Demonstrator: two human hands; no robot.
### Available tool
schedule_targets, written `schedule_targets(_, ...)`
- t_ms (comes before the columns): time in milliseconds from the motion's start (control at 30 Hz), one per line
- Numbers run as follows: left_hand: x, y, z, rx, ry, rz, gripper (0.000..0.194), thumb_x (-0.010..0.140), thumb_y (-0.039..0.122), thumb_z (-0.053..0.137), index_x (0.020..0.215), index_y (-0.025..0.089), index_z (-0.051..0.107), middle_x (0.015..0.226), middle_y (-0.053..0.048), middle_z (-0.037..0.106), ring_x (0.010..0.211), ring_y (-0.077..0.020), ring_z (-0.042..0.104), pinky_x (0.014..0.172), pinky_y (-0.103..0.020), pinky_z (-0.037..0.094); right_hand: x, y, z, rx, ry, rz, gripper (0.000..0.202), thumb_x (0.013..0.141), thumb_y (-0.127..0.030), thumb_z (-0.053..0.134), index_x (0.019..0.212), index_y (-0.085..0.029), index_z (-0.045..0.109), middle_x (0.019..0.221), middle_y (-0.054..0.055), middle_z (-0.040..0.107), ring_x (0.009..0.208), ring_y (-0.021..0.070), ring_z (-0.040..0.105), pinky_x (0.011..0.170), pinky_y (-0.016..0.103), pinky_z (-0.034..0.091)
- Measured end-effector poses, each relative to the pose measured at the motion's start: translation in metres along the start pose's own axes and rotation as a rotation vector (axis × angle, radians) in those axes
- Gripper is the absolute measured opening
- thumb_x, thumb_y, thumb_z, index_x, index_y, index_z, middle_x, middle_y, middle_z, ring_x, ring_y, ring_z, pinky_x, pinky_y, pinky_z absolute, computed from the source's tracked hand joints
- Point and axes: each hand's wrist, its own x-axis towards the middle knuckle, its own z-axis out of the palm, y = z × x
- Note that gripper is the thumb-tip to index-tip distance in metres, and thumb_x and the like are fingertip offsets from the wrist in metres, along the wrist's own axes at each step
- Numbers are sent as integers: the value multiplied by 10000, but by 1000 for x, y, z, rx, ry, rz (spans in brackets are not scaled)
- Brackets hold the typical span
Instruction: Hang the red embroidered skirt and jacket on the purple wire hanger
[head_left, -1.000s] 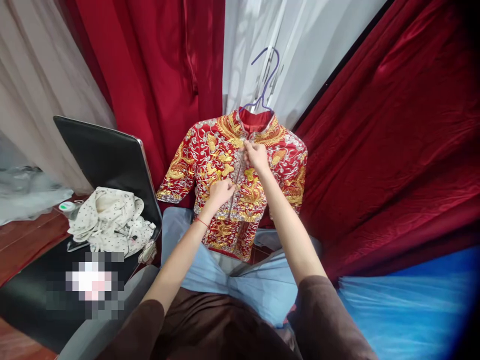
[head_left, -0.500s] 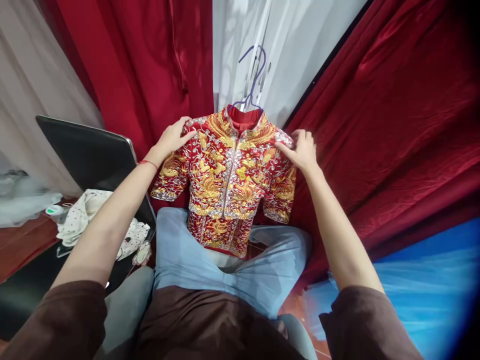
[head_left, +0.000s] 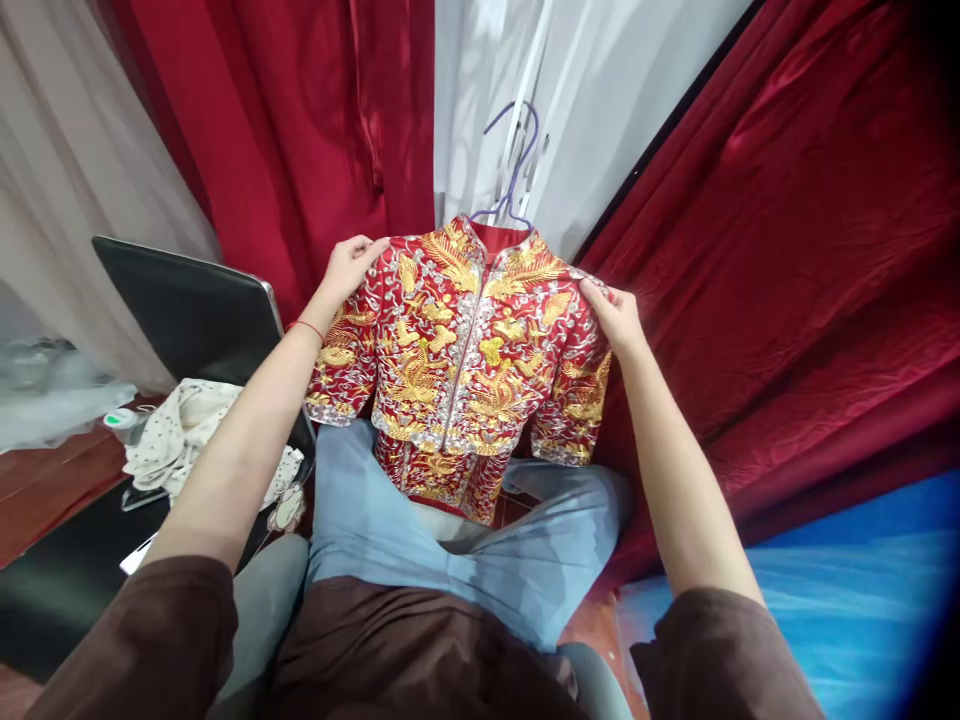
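Observation:
A red jacket point(head_left: 465, 345) with gold and silver embroidery hangs upright in front of me on a purple wire hanger point(head_left: 514, 170). My left hand point(head_left: 354, 268) pinches its shoulder on the left side, and my right hand point(head_left: 615, 312) pinches the other shoulder, thumb in front. The short sleeves hang down on both sides. Below the jacket's hem shows a second red embroidered piece point(head_left: 439, 475), its lower end between my knees in light blue trousers.
A black chair point(head_left: 184, 310) stands at the left, with a dotted white cloth point(head_left: 184, 430) on its seat. Red curtains point(head_left: 795, 250) hang on both sides of a white one. Blue tulle point(head_left: 855, 590) lies at the lower right.
Both hands have closed on the shoulders, where the fingers were spread before. The shoulders are drawn wider, and the right sleeve has shifted outward to the right.

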Motion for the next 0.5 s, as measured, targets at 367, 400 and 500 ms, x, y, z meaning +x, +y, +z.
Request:
schedule_targets(367, -104, -65, -23, -261, -213, -443, 681, 602, 527, 857, 1124, 116, 706, 1068, -110, 761, 887, -225, 724, 805, -324, 590, -103, 65, -20, -184, 26, 198, 650, 647, -605, 790, 1095, -144, 698, 1078, 133, 741, 968, 277, 690, 903, 415, 541)
schedule_targets(400, -121, -75, -25, -235, -209, -487, 688, 578, 523, 870, 1102, 104, 714, 1037, -116, 767, 865, -232, 727, 793, -327, 592, -118, 72, -19, -207, 59, 213, 644, 661, -618, 765, 1082, -133, 702, 1061, 141, 744, 955, 279, 692, 883, 405, 545)
schedule_targets(500, -171, -102, -30, -164, -153, -655, 677, 585, 570, 841, 1035, 76, 728, 971, -141, 774, 871, -269, 732, 782, -347, 593, -162, 87, -9, -343, 75, 339, 581, 717, -592, 683, 1015, -95, 713, 958, 158, 753, 881, 276, 697, 763, 356, 553)
